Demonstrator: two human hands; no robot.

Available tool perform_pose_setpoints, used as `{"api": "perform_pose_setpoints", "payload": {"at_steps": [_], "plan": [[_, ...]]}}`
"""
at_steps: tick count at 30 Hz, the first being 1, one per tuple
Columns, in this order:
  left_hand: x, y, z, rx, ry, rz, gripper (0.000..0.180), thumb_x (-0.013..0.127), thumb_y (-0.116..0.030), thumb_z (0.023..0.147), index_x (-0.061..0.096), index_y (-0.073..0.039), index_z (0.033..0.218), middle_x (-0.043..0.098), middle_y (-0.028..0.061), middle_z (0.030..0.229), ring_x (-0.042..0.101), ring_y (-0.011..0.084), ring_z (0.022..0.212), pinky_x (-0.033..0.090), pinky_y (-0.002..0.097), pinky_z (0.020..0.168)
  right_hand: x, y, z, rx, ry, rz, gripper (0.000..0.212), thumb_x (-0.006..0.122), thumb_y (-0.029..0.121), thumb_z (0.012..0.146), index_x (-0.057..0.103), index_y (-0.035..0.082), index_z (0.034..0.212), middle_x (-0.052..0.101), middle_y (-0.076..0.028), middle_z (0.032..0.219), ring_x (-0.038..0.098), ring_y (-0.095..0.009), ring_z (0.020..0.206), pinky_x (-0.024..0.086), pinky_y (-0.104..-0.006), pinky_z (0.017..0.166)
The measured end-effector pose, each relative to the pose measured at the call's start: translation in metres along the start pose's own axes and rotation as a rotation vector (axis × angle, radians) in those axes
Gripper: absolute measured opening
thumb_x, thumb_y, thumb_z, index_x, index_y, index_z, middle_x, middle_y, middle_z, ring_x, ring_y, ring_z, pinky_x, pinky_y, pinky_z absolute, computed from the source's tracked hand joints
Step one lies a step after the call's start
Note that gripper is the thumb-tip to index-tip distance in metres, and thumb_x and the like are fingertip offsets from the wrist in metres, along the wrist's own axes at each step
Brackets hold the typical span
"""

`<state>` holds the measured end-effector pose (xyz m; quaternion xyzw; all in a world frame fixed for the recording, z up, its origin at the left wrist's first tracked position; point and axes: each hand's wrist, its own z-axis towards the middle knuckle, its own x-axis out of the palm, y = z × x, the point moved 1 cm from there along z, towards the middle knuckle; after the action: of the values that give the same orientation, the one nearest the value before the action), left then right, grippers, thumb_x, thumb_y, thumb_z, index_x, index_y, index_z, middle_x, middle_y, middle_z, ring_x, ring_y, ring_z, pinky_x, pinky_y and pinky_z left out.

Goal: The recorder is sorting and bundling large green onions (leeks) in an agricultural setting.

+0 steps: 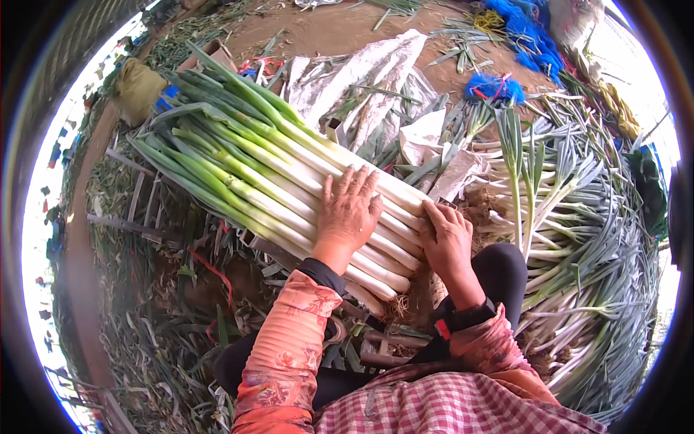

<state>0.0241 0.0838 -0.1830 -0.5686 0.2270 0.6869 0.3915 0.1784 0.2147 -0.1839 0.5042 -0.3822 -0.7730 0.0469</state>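
Note:
A thick layer of leeks lies side by side in front of me, green leaves toward the upper left and white stems toward the right. My left hand rests flat across the white stems, its fingers spread. At the root end, my right hand has its fingers bent around the end of a white leek stem at the far side of the layer. Brown roots show at the near corner. A low metal frame shows partly under the leeks.
Many loose leeks are heaped on my right. White plastic sheeting lies beyond the layer, and blue netting farther back. Leaf scraps and a red strip lie on the ground at left. My knee is beside my right hand.

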Motion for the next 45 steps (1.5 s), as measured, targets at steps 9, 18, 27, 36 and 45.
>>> {"api": "perform_pose_setpoints", "payload": {"at_steps": [9,18,27,36,45], "plan": [[-0.001,0.000,0.002,0.021,-0.006,0.011,0.048,0.043,-0.036,0.092,0.044,-0.019,0.137,0.038,0.0048,0.145,0.031,0.0253,0.135,0.017,0.0505,0.110,-0.016,-0.006,0.022,0.028,0.038,0.166,0.014,0.061,0.012,0.083,0.063,0.001,0.092,0.061,-0.020,0.085,0.059,-0.039,0.082,0.047,-0.0424,0.073],[-0.004,-0.003,0.004,0.001,-0.075,-0.029,0.053,0.048,-0.035,0.087,0.044,-0.016,0.137,0.040,0.0063,0.141,0.034,0.0296,0.132,0.020,0.0527,0.109,-0.029,-0.014,0.015,0.035,0.010,0.116,0.008,0.060,0.010,0.084,0.058,0.001,0.083,0.060,-0.019,0.080,0.059,-0.039,0.078,0.047,-0.0426,0.068],[-0.003,-0.003,0.002,-0.031,0.009,-0.032,0.048,0.041,-0.037,0.092,0.047,-0.016,0.134,0.045,0.0035,0.138,0.034,0.0248,0.133,0.017,0.0491,0.112,-0.029,-0.007,0.009,-0.044,-0.041,-0.017,0.024,0.061,0.009,0.082,0.059,0.004,0.105,0.058,-0.019,0.105,0.055,-0.036,0.099,0.043,-0.0422,0.085],[-0.003,-0.005,0.005,-0.030,-0.021,-0.055,0.049,0.044,-0.037,0.090,0.048,-0.013,0.133,0.048,0.0052,0.136,0.036,0.0247,0.132,0.018,0.0494,0.111,0.010,0.011,0.035,-0.328,0.126,-0.129,0.047,0.060,0.028,0.083,0.054,0.013,0.127,0.052,-0.019,0.123,0.047,-0.038,0.115,0.038,-0.0442,0.098],[0.001,-0.003,0.000,-0.053,0.005,-0.054,0.050,0.042,-0.037,0.091,0.046,-0.011,0.134,0.043,0.0069,0.140,0.032,0.0245,0.135,0.017,0.0482,0.112,0.020,0.005,0.031,-0.374,0.141,-0.306,0.058,0.063,0.044,0.079,0.052,0.016,0.130,0.049,-0.021,0.129,0.048,-0.040,0.116,0.039,-0.0445,0.098]]}}
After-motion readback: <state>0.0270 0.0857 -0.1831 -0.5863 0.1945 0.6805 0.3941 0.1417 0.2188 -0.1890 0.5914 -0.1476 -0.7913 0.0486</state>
